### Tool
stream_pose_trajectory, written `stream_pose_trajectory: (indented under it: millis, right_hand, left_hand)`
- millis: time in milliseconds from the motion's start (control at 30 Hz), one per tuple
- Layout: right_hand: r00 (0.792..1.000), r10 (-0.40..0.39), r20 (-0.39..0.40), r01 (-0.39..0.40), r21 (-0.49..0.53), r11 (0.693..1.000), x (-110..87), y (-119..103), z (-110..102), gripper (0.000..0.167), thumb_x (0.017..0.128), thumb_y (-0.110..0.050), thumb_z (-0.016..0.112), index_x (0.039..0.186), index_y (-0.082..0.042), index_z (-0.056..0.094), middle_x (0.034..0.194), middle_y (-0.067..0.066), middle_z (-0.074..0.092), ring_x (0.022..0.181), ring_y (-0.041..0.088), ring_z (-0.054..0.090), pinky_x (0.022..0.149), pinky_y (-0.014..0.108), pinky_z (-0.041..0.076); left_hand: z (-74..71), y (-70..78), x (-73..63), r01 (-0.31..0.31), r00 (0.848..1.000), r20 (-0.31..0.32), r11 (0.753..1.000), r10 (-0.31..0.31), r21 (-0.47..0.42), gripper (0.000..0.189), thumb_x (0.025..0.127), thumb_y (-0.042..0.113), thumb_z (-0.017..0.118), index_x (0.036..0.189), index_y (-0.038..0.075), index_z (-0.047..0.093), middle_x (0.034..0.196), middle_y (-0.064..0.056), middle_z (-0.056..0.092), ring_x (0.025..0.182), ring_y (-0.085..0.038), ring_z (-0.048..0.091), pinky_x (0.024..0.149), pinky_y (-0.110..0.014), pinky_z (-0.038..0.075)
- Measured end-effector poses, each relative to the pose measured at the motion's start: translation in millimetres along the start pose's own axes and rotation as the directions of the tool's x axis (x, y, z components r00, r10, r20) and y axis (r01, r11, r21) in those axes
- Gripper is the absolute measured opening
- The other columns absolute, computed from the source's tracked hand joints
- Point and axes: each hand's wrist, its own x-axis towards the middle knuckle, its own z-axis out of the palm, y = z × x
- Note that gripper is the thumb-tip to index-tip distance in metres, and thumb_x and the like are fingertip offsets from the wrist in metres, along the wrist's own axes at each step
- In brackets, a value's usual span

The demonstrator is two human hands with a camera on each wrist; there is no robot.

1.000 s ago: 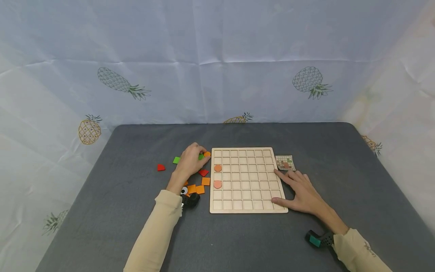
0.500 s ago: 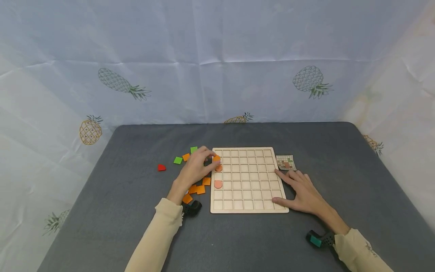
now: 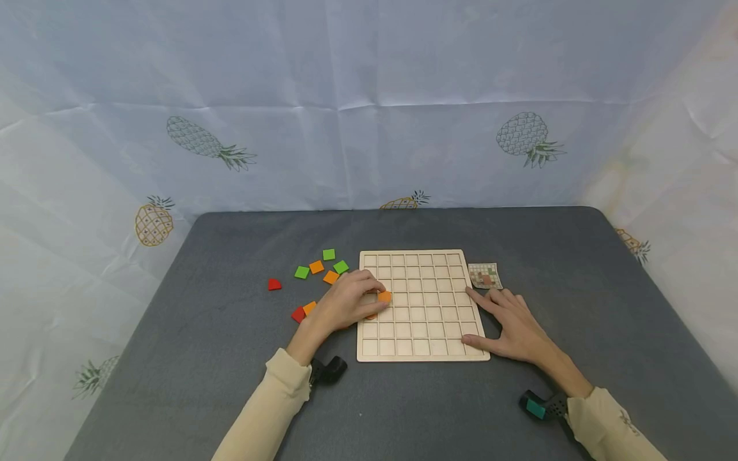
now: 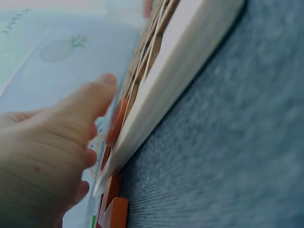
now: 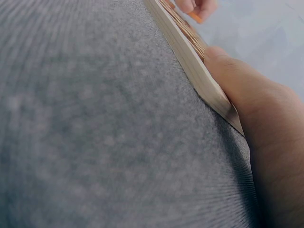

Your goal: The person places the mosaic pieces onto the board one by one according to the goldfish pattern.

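My left hand (image 3: 348,298) reaches over the left side of a wooden grid board (image 3: 421,330). It pinches an orange disc (image 3: 384,296) between thumb and fingers, just above the cells; the right wrist view also shows this disc (image 5: 195,17). Under the thumb, part of another orange disc (image 3: 371,317) shows on the board. In the left wrist view an orange-red piece (image 4: 117,122) sits at the board's edge by the thumb. My right hand (image 3: 513,326) rests on the board's right edge with fingers spread, its thumb (image 5: 232,76) lying on the rim.
Left of the board lie loose green tiles (image 3: 328,254), orange tiles (image 3: 316,267) and red pieces (image 3: 274,284). A small printed grid card (image 3: 485,276) lies by the board's upper right. Black devices (image 3: 330,370) are worn on both wrists. A pineapple-patterned curtain (image 3: 346,153) hangs behind the table.
My left hand has moved right and nearer from the loose tiles, carrying the orange disc over the board. It now covers the discs at the board's left side. The right hand has stayed put.
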Motion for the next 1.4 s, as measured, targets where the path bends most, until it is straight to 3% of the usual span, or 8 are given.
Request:
stream_pose_trajectory:
  millis: [133,333,600,767,1000,1400]
  right_hand:
    - [1.0,-0.003,-0.001,0.003,0.002,1.0,-0.1,0,0,0.095,0.073,-0.053,0.085,0.153,-0.014,0.05,0.103,0.0,0.056,0.083,0.008,0.03,0.078,0.029,0.016]
    - [1.0,0.007,0.007,-0.007,0.004,1.0,-0.5,0,0,0.096,0.073,-0.053,0.085,0.153,-0.015,0.049,0.113,0.005,0.06,0.085,0.009,0.033,0.078,0.03,0.017]
    - [1.0,0.002,0.0,-0.002,-0.004,1.0,-0.7,0,1,0.095,0.074,-0.054,0.084,0.153,-0.015,0.05,0.1,-0.001,0.054,0.082,0.008,0.028,0.078,0.029,0.016]
    - [1.0,-0.01,-0.009,0.01,-0.004,1.0,-0.7,0,1,0.094,0.074,-0.055,0.084,0.152,-0.014,0.05,0.096,-0.003,0.051,0.081,0.007,0.026,0.078,0.029,0.015]
    - [1.0,-0.015,-0.01,0.015,-0.007,1.0,0.5,1,1,0.094,0.074,-0.055,0.084,0.152,-0.014,0.05,0.096,-0.002,0.051,0.08,0.008,0.026,0.078,0.028,0.015]
    - [1.0,-0.01,-0.004,0.01,-0.012,1.0,-0.1,1,1,0.095,0.074,-0.055,0.083,0.153,-0.014,0.049,0.103,0.002,0.056,0.082,0.009,0.031,0.078,0.029,0.017]
  left_hand:
    - [2.3,-0.2,-5.4,-0.008,1.0,0.01,1.0,0.008,0.016,0.026,0.091,0.034,0.077,0.11,0.015,0.077,0.106,0.0,0.073,0.092,-0.013,0.065,0.076,-0.028,0.043]
    - [6.2,-0.4,-9.0,-0.061,0.998,-0.005,0.998,0.061,-0.011,0.023,0.091,0.033,0.078,0.105,0.016,0.078,0.092,0.004,0.067,0.078,-0.008,0.056,0.07,-0.022,0.035]
    - [8.2,4.3,-14.2,-0.06,0.998,0.017,0.995,0.061,-0.076,0.02,0.091,0.028,0.078,0.104,0.014,0.077,0.085,0.003,0.062,0.076,-0.009,0.051,0.075,-0.023,0.045]
    - [7.7,6.2,-16.4,-0.08,0.996,0.019,0.992,0.082,-0.098,0.02,0.09,0.028,0.079,0.103,0.012,0.077,0.085,0.002,0.064,0.076,-0.01,0.051,0.074,-0.023,0.044]
    - [8.0,8.1,-19.1,-0.107,0.994,0.024,0.989,0.109,-0.101,0.023,0.088,0.03,0.081,0.104,0.013,0.078,0.094,0.003,0.072,0.083,-0.009,0.056,0.078,-0.024,0.047]
    - [7.6,11.1,-23.8,-0.137,0.99,0.016,0.984,0.139,-0.11,0.021,0.088,0.03,0.082,0.102,0.016,0.078,0.096,0.006,0.072,0.084,-0.007,0.056,0.079,-0.023,0.047]
